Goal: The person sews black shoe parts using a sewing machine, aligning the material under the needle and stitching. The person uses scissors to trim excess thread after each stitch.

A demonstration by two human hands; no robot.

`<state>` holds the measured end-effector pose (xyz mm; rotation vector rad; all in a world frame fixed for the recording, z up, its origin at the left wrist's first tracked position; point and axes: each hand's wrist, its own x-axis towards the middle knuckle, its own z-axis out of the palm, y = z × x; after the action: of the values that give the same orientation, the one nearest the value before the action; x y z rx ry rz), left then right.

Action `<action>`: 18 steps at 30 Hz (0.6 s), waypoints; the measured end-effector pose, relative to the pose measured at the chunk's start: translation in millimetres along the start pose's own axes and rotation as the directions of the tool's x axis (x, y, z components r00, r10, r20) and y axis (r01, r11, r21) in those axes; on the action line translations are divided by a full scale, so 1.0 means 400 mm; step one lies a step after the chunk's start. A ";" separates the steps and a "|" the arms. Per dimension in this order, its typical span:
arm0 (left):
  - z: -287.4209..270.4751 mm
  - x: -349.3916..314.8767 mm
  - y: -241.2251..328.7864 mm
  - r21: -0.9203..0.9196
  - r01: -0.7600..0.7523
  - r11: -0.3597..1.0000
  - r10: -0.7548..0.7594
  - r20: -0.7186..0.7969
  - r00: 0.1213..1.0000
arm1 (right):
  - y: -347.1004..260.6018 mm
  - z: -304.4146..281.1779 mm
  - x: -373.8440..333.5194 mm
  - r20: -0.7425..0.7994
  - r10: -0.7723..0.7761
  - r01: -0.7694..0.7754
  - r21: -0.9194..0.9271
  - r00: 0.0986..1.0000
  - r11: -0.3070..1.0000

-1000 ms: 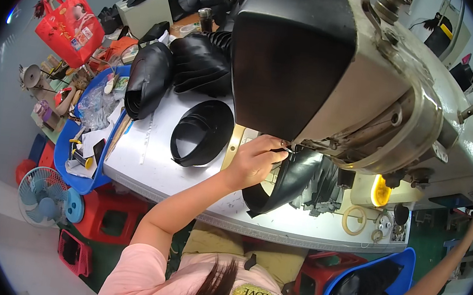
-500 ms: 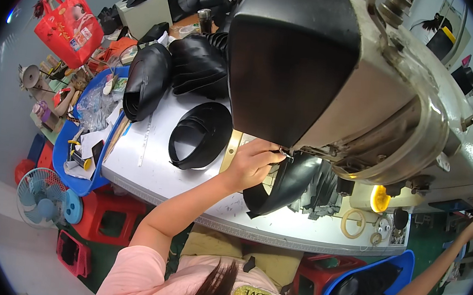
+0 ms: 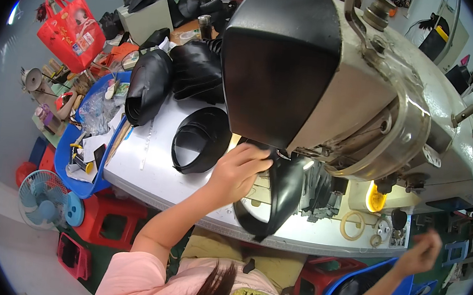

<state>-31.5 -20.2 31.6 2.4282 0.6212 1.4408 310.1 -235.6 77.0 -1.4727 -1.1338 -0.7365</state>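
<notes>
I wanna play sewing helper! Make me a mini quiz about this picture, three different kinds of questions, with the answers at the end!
1. Pick one. What is the left hand touching?
A) the pale blue fan
B) a red stool
C) the curved black piece by the sewing machine

2. True or false? The right hand is away from that piece, out to the right.

3. Fill in the colour: the bag at the upper left is ____.

Key: 1. C; 2. True; 3. red
</notes>
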 end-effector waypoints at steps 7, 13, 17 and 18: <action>-0.074 -0.224 -0.057 -0.872 0.459 0.171 -0.506 0.322 0.800 | -0.261 0.255 -0.222 0.675 -0.044 -0.338 0.424 0.736 0.840; -0.065 -0.170 0.017 -0.666 0.692 -0.280 -0.767 0.588 0.256 | -0.369 0.383 -0.291 0.688 -0.193 -0.172 0.424 0.699 0.889; -0.047 -0.176 0.019 -0.685 0.697 -0.211 -0.760 0.564 0.324 | -0.378 0.417 -0.298 0.620 -0.212 -0.059 0.386 0.755 0.920; -0.031 -0.205 -0.005 -0.686 0.706 -0.175 -0.767 0.545 0.339 | -0.386 0.425 -0.297 0.615 -0.232 -0.035 0.390 0.754 0.920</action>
<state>-77.2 -57.6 -26.5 0.7214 0.7944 0.8175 102.8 -108.1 -10.1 -1.3601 -1.7886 -0.0162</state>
